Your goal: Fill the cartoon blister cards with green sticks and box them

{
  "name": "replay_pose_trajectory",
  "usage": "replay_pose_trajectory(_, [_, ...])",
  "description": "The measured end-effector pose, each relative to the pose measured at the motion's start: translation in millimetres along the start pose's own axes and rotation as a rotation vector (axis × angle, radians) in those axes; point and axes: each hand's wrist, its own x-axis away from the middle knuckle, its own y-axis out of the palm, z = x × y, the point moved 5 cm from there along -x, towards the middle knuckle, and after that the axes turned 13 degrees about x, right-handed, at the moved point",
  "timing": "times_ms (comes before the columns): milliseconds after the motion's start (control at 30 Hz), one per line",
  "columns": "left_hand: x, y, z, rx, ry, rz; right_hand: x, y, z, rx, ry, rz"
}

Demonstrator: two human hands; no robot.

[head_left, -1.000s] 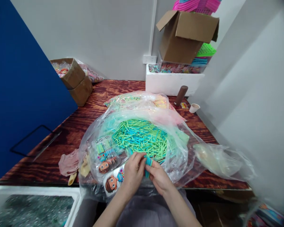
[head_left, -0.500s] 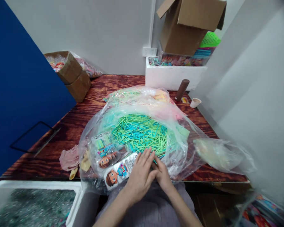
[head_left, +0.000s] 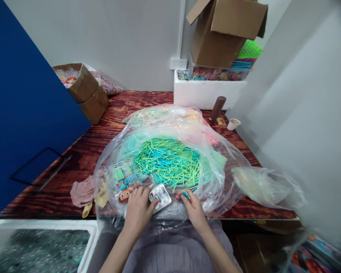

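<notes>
A heap of short green and blue sticks (head_left: 170,161) lies inside a large clear plastic bag (head_left: 230,167) on the table. My left hand (head_left: 138,207) is curled over a white packet printed with a cartoon figure (head_left: 163,197), its thumb on the near side; the hand covers much of the print. To the right, close to the near edge of the heap, my right hand (head_left: 193,206) is closed round a small bunch of green and blue sticks (head_left: 186,195), their ends showing at the fingers. Beside my left hand sits a clear printed pouch (head_left: 125,176) with green sticks in it.
A white foam box (head_left: 93,227) of small glossy pieces stands at front left. Pink cloth (head_left: 82,191) lies at the table's left. Toward the back right are a brown cylinder (head_left: 217,109), a paper cup (head_left: 233,124) and another foam box (head_left: 207,93) under a carton (head_left: 218,38).
My hands have moved apart. The left has gone left onto the white packet, which has shifted slightly right; the right keeps near the heap, sticks now visible in its fingers.
</notes>
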Motion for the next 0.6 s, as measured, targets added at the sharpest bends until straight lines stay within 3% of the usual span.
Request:
replay_pose_trajectory(133, [-5.7,-3.1,2.6,0.078,-0.004,0.1,0.3,0.7,1.7,-0.02,0.017,0.003])
replay_pose_trajectory(600, [-5.5,-3.0,-2.2,0.129,0.222,0.219,-0.2,1.8,5.4,-0.029,-0.001,0.018])
